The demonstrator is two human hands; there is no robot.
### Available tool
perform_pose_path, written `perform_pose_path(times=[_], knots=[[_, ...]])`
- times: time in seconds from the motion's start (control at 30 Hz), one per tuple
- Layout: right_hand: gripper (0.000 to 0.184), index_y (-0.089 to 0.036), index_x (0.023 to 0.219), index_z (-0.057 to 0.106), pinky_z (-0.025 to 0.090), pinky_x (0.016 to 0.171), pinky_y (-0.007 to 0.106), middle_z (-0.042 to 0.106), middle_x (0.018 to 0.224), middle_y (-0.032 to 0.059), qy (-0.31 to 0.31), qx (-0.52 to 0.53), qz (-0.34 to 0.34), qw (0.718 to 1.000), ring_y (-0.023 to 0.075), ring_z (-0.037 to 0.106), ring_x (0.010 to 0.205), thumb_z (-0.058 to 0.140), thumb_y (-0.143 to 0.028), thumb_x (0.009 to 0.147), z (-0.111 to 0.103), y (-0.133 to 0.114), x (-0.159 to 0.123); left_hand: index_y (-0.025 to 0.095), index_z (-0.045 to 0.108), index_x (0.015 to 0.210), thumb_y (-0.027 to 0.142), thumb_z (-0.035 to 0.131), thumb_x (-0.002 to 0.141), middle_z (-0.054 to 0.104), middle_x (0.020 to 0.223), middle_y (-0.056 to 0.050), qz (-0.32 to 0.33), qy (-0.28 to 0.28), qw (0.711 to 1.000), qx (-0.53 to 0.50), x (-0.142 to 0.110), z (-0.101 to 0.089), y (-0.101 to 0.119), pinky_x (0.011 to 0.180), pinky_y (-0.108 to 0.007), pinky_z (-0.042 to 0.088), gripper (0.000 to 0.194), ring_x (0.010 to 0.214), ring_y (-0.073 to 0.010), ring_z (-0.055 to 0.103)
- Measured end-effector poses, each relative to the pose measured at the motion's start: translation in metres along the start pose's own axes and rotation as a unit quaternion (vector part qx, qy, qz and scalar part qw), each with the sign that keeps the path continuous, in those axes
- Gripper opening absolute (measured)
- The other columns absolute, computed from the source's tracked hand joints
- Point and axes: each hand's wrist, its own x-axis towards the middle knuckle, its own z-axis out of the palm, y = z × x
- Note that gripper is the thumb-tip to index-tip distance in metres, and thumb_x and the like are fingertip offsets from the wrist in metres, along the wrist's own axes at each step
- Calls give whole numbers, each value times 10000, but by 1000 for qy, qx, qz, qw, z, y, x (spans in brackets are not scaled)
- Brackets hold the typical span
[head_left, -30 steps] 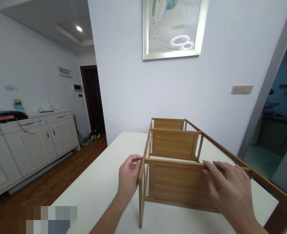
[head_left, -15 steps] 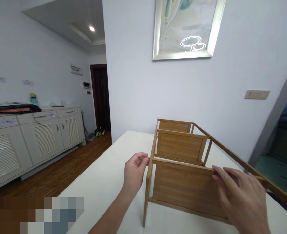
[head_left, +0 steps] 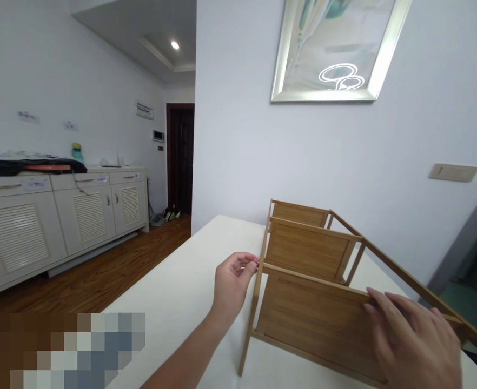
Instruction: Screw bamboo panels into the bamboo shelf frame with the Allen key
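A brown wooden shelf rack (head_left: 311, 248) lies on its side on the white table (head_left: 181, 302), its panels standing upright one behind another. My left hand (head_left: 234, 281) is at the rack's left post, thumb and forefinger pinched against it where the nearest panel's top rail meets it. Something tiny between those fingertips is too small to make out. Over on the right, my right hand (head_left: 417, 335) holds the top edge of the nearest panel (head_left: 315, 319), fingers bent over the rail. Part of the panel's right end is hidden behind that hand.
A white cabinet (head_left: 92, 216) with louvred doors stands at the left, a bottle (head_left: 77, 152) and a dark cloth item (head_left: 31, 165) on top. Behind the table is a wall with a framed picture (head_left: 339, 48) and a switch plate (head_left: 453, 172). Shoes (head_left: 171, 215) lie by the door.
The view has turned slightly left, so the rack and hands appear further right. Both hands keep their places on the rack; the left pinch stays at the post.
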Motion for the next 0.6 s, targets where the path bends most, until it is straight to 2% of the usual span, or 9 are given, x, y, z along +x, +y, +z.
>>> perform_pose_path(times=[0.17,0.3,0.6], knots=[[327,-207,1189,609,420,981,541,635,983,112,-6,-5,3,1000,300,612,888,594,-290,873,2,1,-3,147,660,821,431,657,795,705,821,-66,-53,-4,998,17,1,0,-1,684,-273,517,286,748,-164,643],[379,-197,1246,578,423,977,551,637,998,127,-1,-8,-10,1000,319,620,906,590,-281,877,2,1,-3,151,648,748,458,652,796,684,750,-45,-55,-15,998,21,1,0,-5,670,-261,495,311,711,-155,617],[589,-162,1468,361,398,991,551,606,1164,180,-22,-16,-60,998,354,591,1092,530,-274,915,-3,6,-13,152,736,828,346,667,776,737,836,-76,-18,6,998,60,3,-1,-9,711,-284,504,213,754,-187,651]])
